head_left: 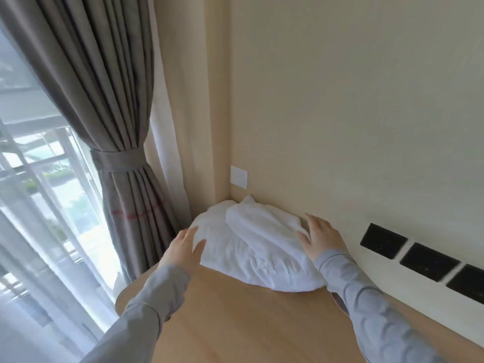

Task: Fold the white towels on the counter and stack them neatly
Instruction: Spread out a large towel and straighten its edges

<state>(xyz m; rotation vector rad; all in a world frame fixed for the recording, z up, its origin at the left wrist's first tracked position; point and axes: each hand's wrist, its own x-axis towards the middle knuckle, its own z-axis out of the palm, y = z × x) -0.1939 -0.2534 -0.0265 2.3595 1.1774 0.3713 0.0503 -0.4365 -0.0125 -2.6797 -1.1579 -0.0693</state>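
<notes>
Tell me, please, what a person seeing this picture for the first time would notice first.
The eye goes first to the crumpled pile of white towels in the far corner of the wooden counter, against the cream wall. A left sleeve and a right sleeve, both grey, reach toward its two sides. To the left, a grey curtain tied back beside a bright window also draws attention.
</notes>
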